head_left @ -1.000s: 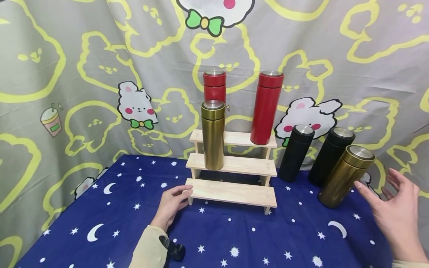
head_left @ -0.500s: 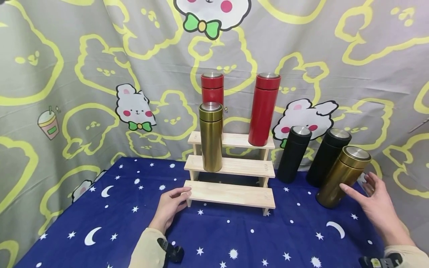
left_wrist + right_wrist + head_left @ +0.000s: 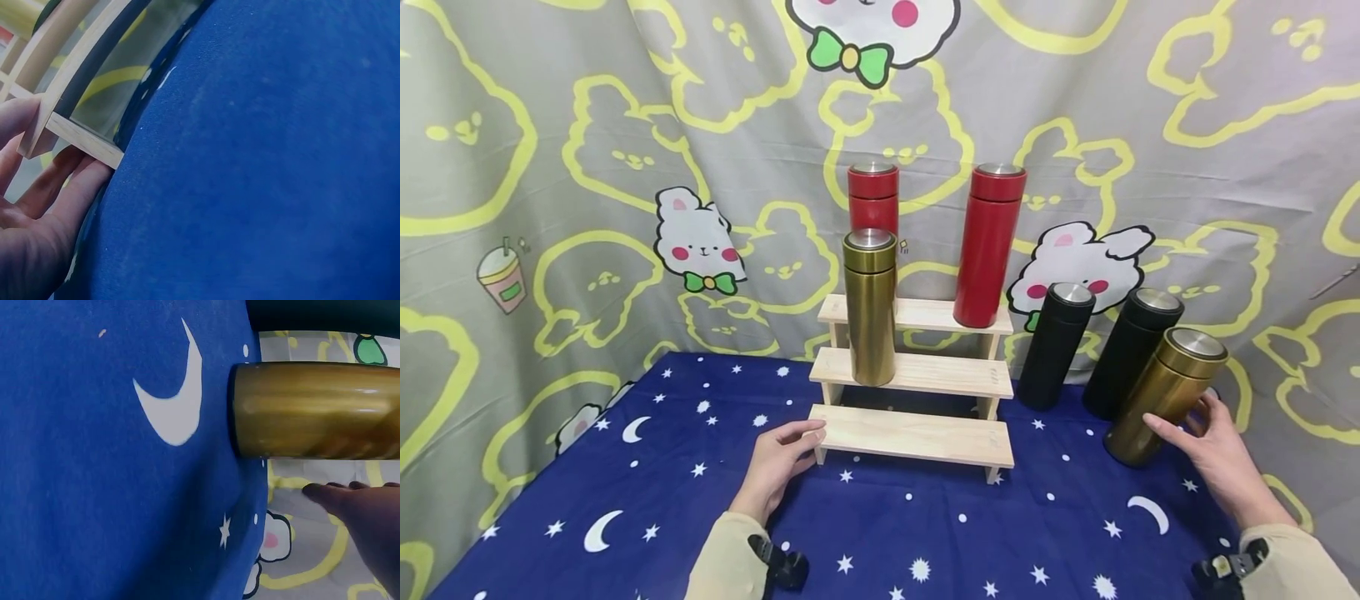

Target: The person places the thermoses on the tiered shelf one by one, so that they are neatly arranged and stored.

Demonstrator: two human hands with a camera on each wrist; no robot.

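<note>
A person's right hand point(image 3: 1213, 458) has swung inward over the past second, reaching a gold vacuum flask point(image 3: 1162, 392) that stands upright near the back right corner of a table draped in a navy moon-and-star cloth point(image 3: 1030, 529). Thumb and fingers are spread to either side of the flask's body; the right-wrist view shows fingers just beside the metal, and whether the thumb touches cannot be told. The left hand point(image 3: 777, 467) pinches the left end of the bottom tier of a three-tier wooden stand point(image 3: 917, 435). A second gold flask point(image 3: 870, 321) stands near the middle tier's left end, partly hiding a red flask point(image 3: 873, 207) on the top tier; another red flask point(image 3: 989, 258) occupies that tier's right end. A black flask point(image 3: 1055, 350) and its black twin point(image 3: 1131, 357) stand near the table's back edge, between stand and gold flask, before a cartoon-print gray curtain point(image 3: 775, 158).
</note>
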